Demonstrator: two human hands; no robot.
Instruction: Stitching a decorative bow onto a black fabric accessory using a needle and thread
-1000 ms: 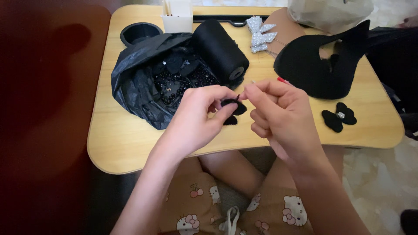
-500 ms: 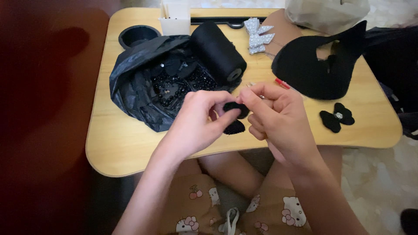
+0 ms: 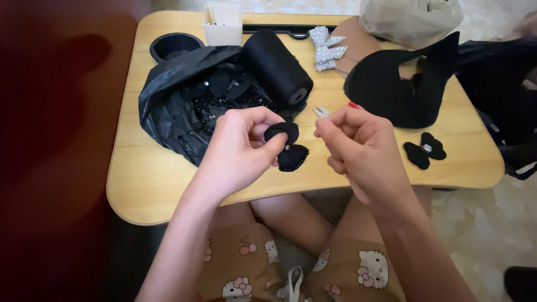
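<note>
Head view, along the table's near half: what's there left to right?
Black plastic bag → left hand → black bow piece pinched in it → right hand → finished black bow lying on the table.

Bare wood of the light wooden lap table lies free at the near left edge. Behind it, the crumpled black plastic bag and the black fabric roll block the way. The finished black fabric bow lies on the right side.

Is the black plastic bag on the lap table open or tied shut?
Open. The black plastic bag lies with its mouth spread wide on the table, showing dark pieces and beads inside.
</note>
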